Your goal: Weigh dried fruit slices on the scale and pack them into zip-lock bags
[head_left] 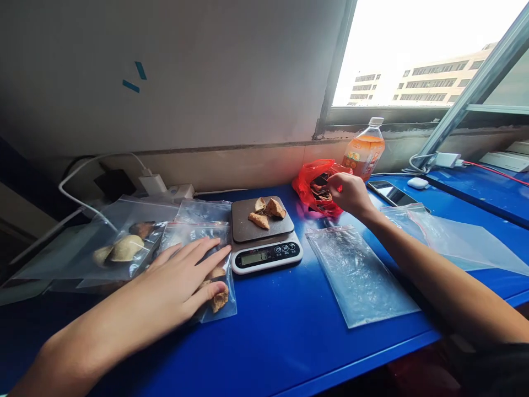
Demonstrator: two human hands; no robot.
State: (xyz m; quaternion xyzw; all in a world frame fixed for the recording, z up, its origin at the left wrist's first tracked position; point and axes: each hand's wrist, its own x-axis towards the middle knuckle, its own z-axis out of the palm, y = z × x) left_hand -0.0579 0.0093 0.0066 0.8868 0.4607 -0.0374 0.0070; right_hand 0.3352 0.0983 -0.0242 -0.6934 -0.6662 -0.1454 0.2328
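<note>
My left hand (188, 278) lies flat with fingers spread on a clear zip bag (230, 310) that holds rough brown dried pieces (220, 299). Beside its fingertips stands a digital kitchen scale (241, 227) with several dried chunks (275, 208) on its plate; I cannot read its display surely. At the back, my right hand (346, 190) reaches over the open mouth of a red plastic bag (303, 187), its fingers curled together. Dark dried pieces (320, 193) show inside that bag. Whatever the fingertips grip is hidden.
On the left lie more zip bags (157, 212), one with pale dried pieces (127, 248). A flat zip bag (359, 275) rests below my right forearm. Behind are a drink bottle (366, 151), a phone (394, 194), an earbud case (417, 183) and a charger (152, 183) with a cable.
</note>
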